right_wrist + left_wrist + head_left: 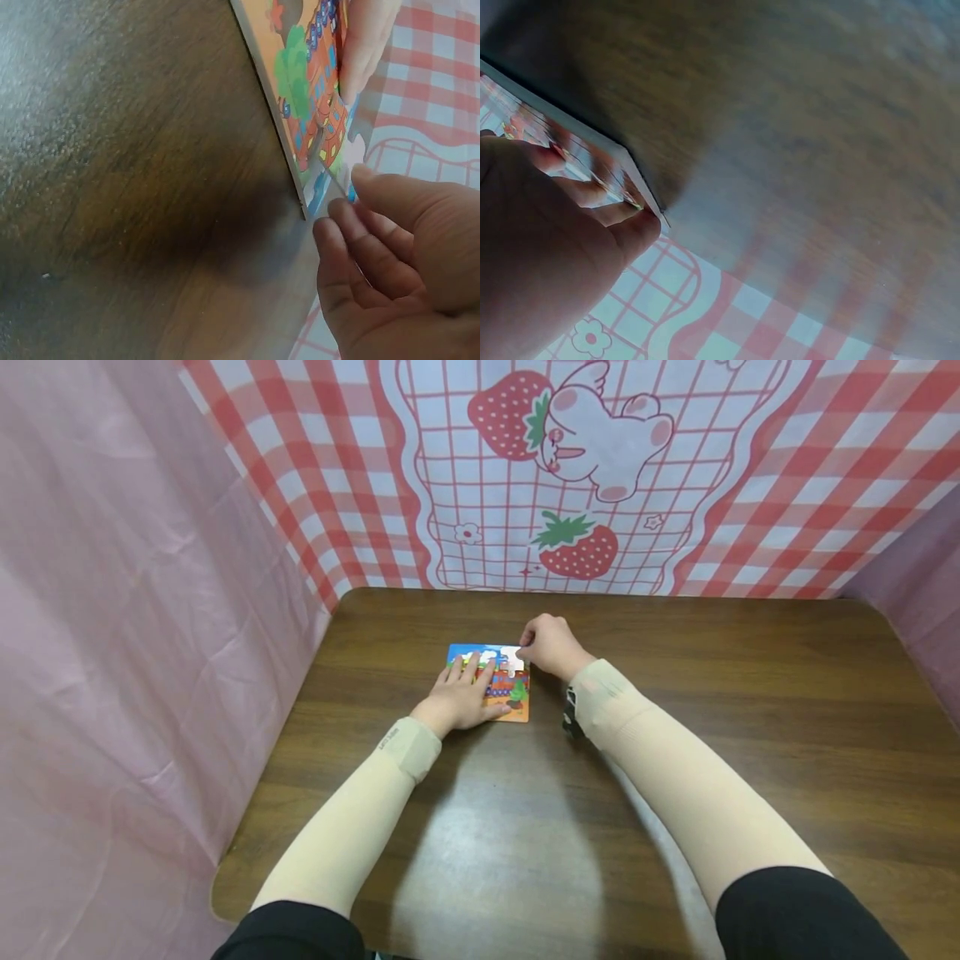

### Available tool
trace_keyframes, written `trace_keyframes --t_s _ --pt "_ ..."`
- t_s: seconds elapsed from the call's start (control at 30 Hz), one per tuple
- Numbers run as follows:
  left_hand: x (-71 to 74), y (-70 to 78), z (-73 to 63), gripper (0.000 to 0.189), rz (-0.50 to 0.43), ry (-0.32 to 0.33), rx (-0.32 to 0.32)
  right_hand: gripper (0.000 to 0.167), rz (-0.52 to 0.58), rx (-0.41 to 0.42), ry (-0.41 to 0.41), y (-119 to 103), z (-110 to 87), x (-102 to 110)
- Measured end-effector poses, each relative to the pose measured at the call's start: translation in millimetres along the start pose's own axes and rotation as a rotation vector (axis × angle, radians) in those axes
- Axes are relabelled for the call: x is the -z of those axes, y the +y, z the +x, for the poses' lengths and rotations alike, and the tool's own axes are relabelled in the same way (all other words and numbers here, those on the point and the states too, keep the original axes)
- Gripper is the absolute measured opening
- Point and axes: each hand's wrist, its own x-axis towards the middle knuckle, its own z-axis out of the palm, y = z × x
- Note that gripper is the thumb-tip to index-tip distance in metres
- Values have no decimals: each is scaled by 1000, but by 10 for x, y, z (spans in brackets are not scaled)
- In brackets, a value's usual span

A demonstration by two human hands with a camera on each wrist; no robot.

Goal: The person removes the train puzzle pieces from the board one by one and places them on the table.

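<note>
A small, flat jigsaw puzzle [521, 706] with a colourful picture lies toward the back of the table: blue sky and white clouds on top, red buildings in the middle, a green tree and an orange strip below. My left hand [459, 700] rests on its left part with fingers spread, covering much of the picture. At the upper right corner my right hand [553, 645] pinches a puzzle piece [513, 658] between thumb and fingertips. The right wrist view shows that piece [349, 159] tilted up from the board, close to its corner.
The brown wooden table [712, 710] extends widely on both sides and in front of the puzzle. Behind it hangs a red-and-white checked cloth [337, 460] with strawberry prints. A pink curtain [135, 610] runs along the left side.
</note>
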Motion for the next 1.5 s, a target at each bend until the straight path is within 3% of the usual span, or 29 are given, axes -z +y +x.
trace_keyframes --t_s 0.2,0.53,0.9,1.5 --pt "8 2 -1 92 -1 -7 5 12 88 -24 -2 -21 -13 12" --pt "-20 -2 17 93 -4 -4 6 17 98 -4 -11 12 -61 -18" --pt "-56 -19 130 94 0 -48 35 20 302 -76 -12 136 -135 17" --pt "-7 8 -35 92 -33 7 -18 22 359 -121 23 467 -394 344"
